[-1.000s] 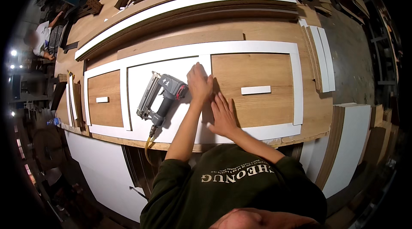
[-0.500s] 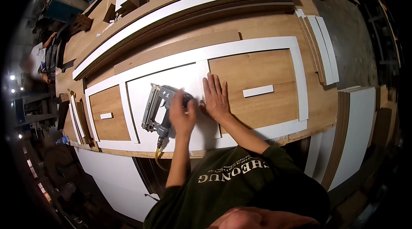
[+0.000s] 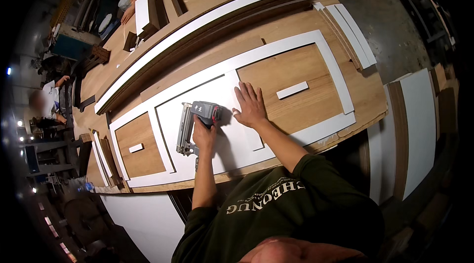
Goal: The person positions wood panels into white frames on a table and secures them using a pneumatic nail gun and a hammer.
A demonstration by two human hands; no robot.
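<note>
My left hand [image 3: 204,139] is wrapped round the handle of a grey pneumatic nail gun [image 3: 203,108], just over a white panel [image 3: 224,139]. The gun's long magazine points toward me on the hand's left side. Fingers spread, my right hand [image 3: 252,110] lies flat across a narrow white upright strip [image 3: 231,80] at the panel's right edge and the wood beside it. That strip belongs to a long white frame [image 3: 276,52] lying on the table. One short white block [image 3: 292,90] sits inside the right opening, another white block [image 3: 136,148] inside the left.
Long stacked boards with white edges [image 3: 217,14] run along the far side of the wooden table [image 3: 373,107]. White strips [image 3: 348,31] lie at the right end. Large panels [image 3: 417,130] lean at the right. Across the table a co-worker's hand [image 3: 129,14] rests near short boards.
My left hand has closed round the nail gun's handle and turned the gun more upright. My right hand stays flat on the strip. The view has tilted, and more of the co-worker shows.
</note>
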